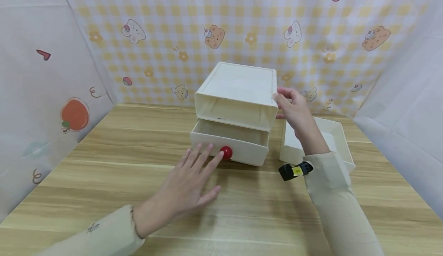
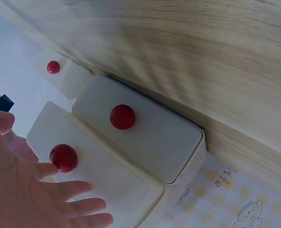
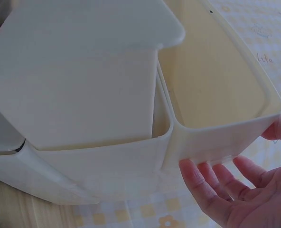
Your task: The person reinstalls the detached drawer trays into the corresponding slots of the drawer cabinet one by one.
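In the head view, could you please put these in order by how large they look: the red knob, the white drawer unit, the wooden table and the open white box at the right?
1. Wooden table
2. White drawer unit
3. Open white box, partly hidden
4. Red knob

Room left of cabinet (image 1: pixel 242 82); box (image 1: pixel 290 154) apparently crowds its right.

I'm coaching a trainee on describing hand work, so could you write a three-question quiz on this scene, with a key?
1. Which grip touches the side of the white cabinet?
2. True or false: the top compartment stands open at the front.
3. What colour is the knob on the partly pulled-out drawer? (a) blue (b) red (c) green

Key: 1. The right grip. 2. True. 3. (b).
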### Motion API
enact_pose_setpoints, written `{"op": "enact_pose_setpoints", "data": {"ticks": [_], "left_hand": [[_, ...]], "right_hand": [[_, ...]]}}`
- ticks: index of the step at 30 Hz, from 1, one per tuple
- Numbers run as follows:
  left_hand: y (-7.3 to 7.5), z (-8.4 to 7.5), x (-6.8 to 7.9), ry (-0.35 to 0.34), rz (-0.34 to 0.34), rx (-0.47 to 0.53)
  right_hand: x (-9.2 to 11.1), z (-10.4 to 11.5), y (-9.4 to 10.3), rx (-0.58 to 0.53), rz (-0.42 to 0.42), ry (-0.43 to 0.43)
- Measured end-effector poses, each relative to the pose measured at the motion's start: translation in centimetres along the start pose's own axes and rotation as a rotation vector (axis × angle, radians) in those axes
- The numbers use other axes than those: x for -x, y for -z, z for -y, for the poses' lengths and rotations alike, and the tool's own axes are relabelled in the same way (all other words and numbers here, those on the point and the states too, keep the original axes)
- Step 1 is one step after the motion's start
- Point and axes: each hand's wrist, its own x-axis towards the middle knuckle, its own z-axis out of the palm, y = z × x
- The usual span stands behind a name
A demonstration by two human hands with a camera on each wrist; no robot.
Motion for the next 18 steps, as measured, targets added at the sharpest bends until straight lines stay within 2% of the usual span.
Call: {"op": "enact_pose_setpoints", "data": {"ticks": [7,18], "left_hand": [[-0.5,0.5,-1.0,-0.024,-0.039,-0.053],[-1.5,1.6,-3.0,-0.015,-0.049,-0.073]], "right_hand": [[0.0,-0.1,0.0,0.004,-0.001,-0.002],[-0.1,-0.1,0.0,-0.007,0.003,0.004]]}}
